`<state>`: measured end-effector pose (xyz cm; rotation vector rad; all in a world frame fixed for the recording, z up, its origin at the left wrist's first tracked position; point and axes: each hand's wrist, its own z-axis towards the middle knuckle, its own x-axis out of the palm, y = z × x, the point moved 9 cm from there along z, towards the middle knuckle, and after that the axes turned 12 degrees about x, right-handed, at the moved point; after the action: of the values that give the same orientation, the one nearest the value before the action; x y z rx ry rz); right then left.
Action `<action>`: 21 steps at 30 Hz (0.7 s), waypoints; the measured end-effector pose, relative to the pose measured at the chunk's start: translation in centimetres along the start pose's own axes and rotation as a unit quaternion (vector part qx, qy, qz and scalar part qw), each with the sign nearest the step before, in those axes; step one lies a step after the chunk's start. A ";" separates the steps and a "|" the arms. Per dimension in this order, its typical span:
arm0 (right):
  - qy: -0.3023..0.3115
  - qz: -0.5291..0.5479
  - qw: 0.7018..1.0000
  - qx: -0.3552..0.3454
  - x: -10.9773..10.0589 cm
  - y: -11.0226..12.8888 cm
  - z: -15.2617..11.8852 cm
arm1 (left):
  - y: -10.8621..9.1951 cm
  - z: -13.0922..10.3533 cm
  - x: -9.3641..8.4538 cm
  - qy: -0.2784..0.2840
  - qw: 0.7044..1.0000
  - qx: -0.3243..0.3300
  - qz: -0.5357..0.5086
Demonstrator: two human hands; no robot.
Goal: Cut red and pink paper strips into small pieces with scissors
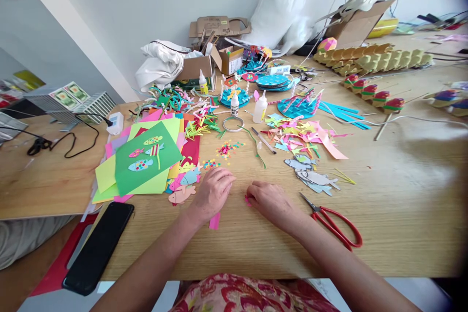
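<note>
My left hand (215,191) rests on the wooden table with its fingers pressed together; what they hold, if anything, is hidden. A pink paper strip (214,221) lies beneath that wrist. My right hand (268,200) is curled low over the table, its fingertips on a small pink paper piece (248,201). Small colourful paper dots (225,149) lie just beyond both hands. Paper fish cutouts (182,194) are left of my left hand, and grey-blue fish (316,178) lie to the right. Red-handled scissors (334,224) lie beside my right forearm.
A green sheet with decorated fish (148,156) tops a stack of coloured paper. A black phone (98,248) lies at the front left. Glue bottles (260,108), a tape ring (233,124) and paper scraps (303,131) stand or lie behind. Another person's leg (32,258) shows at left.
</note>
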<state>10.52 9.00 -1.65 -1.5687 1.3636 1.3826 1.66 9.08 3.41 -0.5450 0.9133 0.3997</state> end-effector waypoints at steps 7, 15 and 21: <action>-0.015 0.025 1.000 0.005 -0.4 0.2 -0.1 | 1.2 -0.5 -1.7 -0.052 0.998 -0.030 0.004; -0.046 0.061 0.997 0.015 -4.7 -0.5 3.9 | 2.0 -1.5 -2.6 -0.103 0.994 -0.045 -0.013; -0.048 0.028 0.997 0.054 -6.2 -0.2 10.2 | 2.1 -2.1 -2.8 -0.125 0.990 -0.056 -0.034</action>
<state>8.19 20.24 1.69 -1.3869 1.4100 1.3758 -2.31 9.21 4.13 -0.6124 0.6330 0.4482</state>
